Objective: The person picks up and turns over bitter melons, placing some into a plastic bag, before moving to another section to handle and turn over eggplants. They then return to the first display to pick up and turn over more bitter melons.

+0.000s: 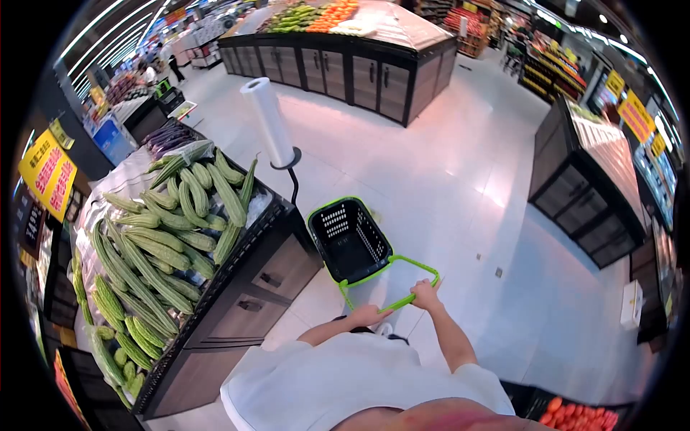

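Observation:
A black shopping basket (350, 241) with a green rim stands on the floor in front of me, and nothing shows inside it. Its green handle (420, 263) reaches back towards my body. My right hand (425, 293) is closed round the handle near its right corner. Lower and to the left, my left hand (365, 316) is at the handle's near end, with its fingers closed against it. Left of the basket, long green gourds (154, 244) are heaped on a produce stand (244, 305).
A plastic bag roll (267, 122) stands upright at the stand's corner. Ahead is a cabinet island (352, 72) with vegetables on top. Another cabinet stand (586, 187) is on the right. Red produce (578, 415) lies at the bottom right. People (172, 65) are far off at the upper left.

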Demonstrator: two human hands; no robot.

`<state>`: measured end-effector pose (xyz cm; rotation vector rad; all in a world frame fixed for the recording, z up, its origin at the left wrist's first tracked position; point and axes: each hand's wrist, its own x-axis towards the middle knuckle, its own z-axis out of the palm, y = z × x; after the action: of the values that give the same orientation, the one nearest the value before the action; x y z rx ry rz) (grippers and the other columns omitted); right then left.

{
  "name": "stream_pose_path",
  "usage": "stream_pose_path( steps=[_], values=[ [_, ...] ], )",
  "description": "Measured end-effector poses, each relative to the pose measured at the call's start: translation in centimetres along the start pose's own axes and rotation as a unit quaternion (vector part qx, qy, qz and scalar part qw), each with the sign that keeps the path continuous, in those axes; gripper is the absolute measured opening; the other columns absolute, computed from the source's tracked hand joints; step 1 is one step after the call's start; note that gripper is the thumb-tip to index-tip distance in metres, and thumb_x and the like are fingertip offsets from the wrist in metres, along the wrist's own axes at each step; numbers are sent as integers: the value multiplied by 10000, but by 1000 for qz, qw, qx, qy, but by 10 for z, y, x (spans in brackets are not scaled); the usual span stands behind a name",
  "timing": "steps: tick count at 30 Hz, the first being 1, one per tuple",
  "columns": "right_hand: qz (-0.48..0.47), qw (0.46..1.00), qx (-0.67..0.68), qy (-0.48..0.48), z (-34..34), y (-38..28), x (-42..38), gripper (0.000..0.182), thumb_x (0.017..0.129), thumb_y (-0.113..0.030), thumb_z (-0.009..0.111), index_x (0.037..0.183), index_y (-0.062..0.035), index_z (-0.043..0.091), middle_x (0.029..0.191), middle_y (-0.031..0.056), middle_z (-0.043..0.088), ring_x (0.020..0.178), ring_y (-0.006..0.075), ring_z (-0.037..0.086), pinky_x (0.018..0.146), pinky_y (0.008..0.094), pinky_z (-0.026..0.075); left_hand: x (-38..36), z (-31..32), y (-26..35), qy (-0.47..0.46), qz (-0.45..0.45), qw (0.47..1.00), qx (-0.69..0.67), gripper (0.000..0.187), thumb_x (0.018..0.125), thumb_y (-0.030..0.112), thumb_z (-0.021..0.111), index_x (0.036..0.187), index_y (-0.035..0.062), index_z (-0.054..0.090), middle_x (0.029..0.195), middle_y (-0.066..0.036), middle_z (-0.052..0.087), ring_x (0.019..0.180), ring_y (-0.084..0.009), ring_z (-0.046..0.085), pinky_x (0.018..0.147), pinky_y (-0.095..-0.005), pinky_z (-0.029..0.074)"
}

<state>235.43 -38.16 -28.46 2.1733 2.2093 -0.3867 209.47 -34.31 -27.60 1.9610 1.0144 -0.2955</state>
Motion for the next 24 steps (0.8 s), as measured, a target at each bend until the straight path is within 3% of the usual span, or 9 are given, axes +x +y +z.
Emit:
stream_pose_path(
  steps=[4,8,10,11,13,14,17,21,24],
  values=[
    [-70,996,-31,-35,-38,40,100,152,695,-256,714,826,-203,770,981,50,662,1105,304,566,993,860,178,62,-33,4,73,-27,995,-69,1016,896,841,340,856,-94,735,841,-292,709,810,-440,700,756,-515,539],
    [-99,993,-47,-48,-50,77,173,155,698,-242,713,836,-200,771,986,54,659,1100,297,567,1002,855,179,124,-76,6,22,-17,994,-106,1022,895,847,331,874,-93,732,857,-286,710,824,-441,701,760,-502,542],
    [-82,994,-66,-35,-40,97,199,143,690,-279,732,794,-185,764,927,67,662,1043,312,584,996,768,255,161,-95,5,-36,-32,994,-93,1008,888,850,349,949,-77,740,953,-257,722,915,-409,696,834,-481,533],
    [-89,993,-70,-38,-33,100,207,143,690,-279,732,794,-185,764,927,67,662,1043,312,584,996,768,255,171,-112,2,-33,-34,994,-101,1008,888,850,349,949,-77,740,953,-257,722,915,-409,696,834,-481,533],
    [-32,999,16,33,-27,110,234,119,697,-228,741,784,-149,753,920,108,652,1007,341,583,1001,620,378,201,-164,2,-159,4,978,-132,968,854,857,428,1125,-21,732,1087,-199,715,984,-339,679,879,-425,527],
    [-24,993,98,53,-24,116,259,105,707,-180,739,780,-105,739,902,148,636,1002,370,567,938,489,456,220,-186,-1,-203,-11,969,-144,962,827,874,451,1173,20,732,1133,-145,712,1003,-310,665,900,-408,515],
    [-90,993,62,54,-54,113,334,105,724,-91,691,817,-81,737,921,154,630,1043,377,561,868,459,509,270,-217,-22,-150,-21,980,-127,923,846,856,448,1181,44,732,1131,-143,716,1004,-299,666,901,-411,512],
    [-160,984,74,-9,-87,99,427,114,720,-93,682,817,-79,739,911,158,645,1011,383,558,878,476,495,291,-266,-52,-123,-66,970,-198,887,866,834,447,1199,61,727,1127,-146,721,1008,-298,670,891,-415,513],
    [-227,971,64,-34,-94,89,501,105,730,-130,675,799,-80,737,878,161,653,946,380,562,838,476,485,309,-305,-83,-70,-64,978,-184,856,886,814,429,1121,57,754,1063,-199,736,975,-357,690,884,-449,523]
  ],
)
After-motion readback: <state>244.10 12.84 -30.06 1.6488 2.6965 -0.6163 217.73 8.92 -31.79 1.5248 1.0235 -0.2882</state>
